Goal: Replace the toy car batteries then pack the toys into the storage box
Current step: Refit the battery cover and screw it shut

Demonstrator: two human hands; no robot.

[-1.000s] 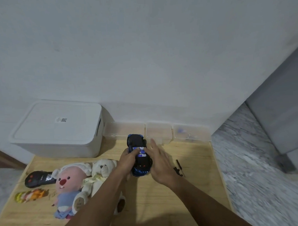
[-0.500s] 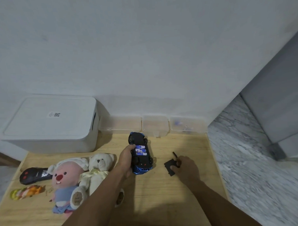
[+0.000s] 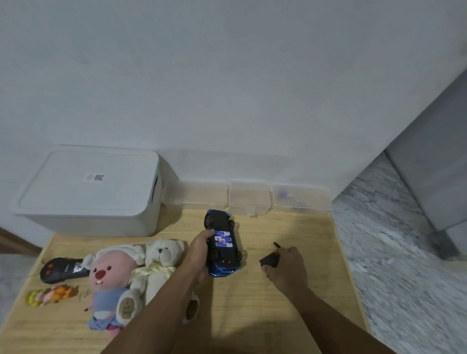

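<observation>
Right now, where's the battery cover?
In the head view, the black battery cover lies on the wooden table right of the upturned toy car, under the right hand's fingertips.

**Little text, most of it too small to read**

The yellow ribbon [image 3: 151, 270] on the white teddy bear [image 3: 161, 263] carries the word "Love" in small script. The white storage box [image 3: 94, 193] has on its lid a small label [image 3: 94, 177] with a QR code; the print beside it is too small. The black remote control [image 3: 64, 270] shows white lettering, unreadable.
</observation>
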